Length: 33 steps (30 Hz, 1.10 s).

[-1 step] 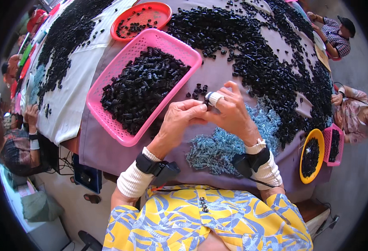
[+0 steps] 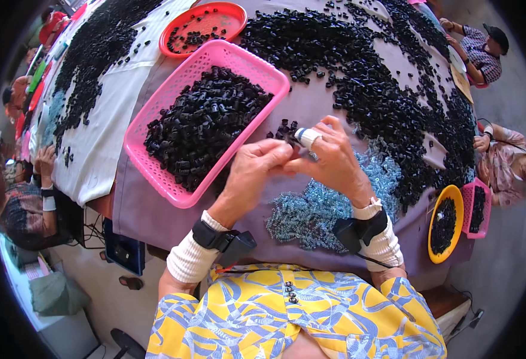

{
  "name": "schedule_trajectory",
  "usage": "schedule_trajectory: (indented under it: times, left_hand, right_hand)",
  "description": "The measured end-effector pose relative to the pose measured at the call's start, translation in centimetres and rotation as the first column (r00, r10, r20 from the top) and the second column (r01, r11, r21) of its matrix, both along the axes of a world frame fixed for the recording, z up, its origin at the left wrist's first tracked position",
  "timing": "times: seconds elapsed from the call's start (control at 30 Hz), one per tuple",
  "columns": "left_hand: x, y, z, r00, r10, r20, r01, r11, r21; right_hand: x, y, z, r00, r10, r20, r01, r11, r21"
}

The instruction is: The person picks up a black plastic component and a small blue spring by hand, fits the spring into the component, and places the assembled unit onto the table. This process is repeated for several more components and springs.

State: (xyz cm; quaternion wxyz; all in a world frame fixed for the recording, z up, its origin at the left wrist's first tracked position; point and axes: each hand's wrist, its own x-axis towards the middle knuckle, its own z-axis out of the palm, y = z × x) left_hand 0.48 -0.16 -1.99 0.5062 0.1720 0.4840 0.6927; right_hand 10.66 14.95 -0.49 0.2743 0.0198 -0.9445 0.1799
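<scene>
Over the cloth in front of me, my left hand (image 2: 251, 173) and my right hand (image 2: 335, 158) meet at the fingertips. Both are closed in a pinch around a small black plastic part, mostly hidden by the fingers. A white wrap with a blue band (image 2: 307, 137) covers one right finger. Just beyond the fingertips lies a little cluster of black plastic parts (image 2: 286, 128). A pink basket (image 2: 149, 178) full of similar parts stands left of my hands. Under and beside my right wrist spreads a pile of pale-blue translucent ring-like pieces (image 2: 305, 218).
A large heap of black parts (image 2: 388, 113) covers the far right cloth. Beyond the basket is a red tray (image 2: 242, 21). At right stand a yellow bowl (image 2: 433, 251) and a small pink basket (image 2: 486, 224). Other people sit along both sides, including one in checks (image 2: 475, 51).
My fingers have shifted slightly and the right hand's wrapped finger has turned a little. The basket and piles have stayed in place.
</scene>
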Motion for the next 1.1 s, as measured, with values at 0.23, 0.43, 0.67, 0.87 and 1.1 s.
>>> schedule_trajectory:
  times: [0.23, 0.43, 0.67, 0.87, 1.1]
  left_hand:
    - [-4.5, -3.0, 1.9, 0.841, 0.530, 0.107, -0.541, 0.824, 0.168]
    - [-4.6, -4.3, 1.8, 0.883, 0.451, 0.131, -0.469, 0.863, 0.190]
    - [-3.5, -3.5, 1.7, 0.919, 0.393, -0.022, -0.388, 0.915, 0.111]
    - [-3.2, -3.1, 1.5, 0.927, 0.372, -0.044, -0.366, 0.925, 0.100]
    - [-2.7, -2.7, 1.4, 0.947, 0.304, -0.102, -0.297, 0.952, 0.076]
  right_hand:
    - [-0.1, 0.3, -1.0, 0.986, 0.005, 0.166, -0.004, 1.000, -0.009]
    - [-0.5, -0.7, -2.8, 0.951, 0.066, 0.303, -0.056, 0.998, -0.041]
    - [-1.9, 1.2, -3.6, 0.942, -0.197, 0.271, 0.213, 0.977, -0.029]
    - [-1.9, 2.7, -4.3, 0.932, -0.279, 0.231, 0.270, 0.960, 0.070]
    - [-2.8, 1.6, -4.7, 0.977, -0.110, 0.183, 0.088, 0.988, 0.123]
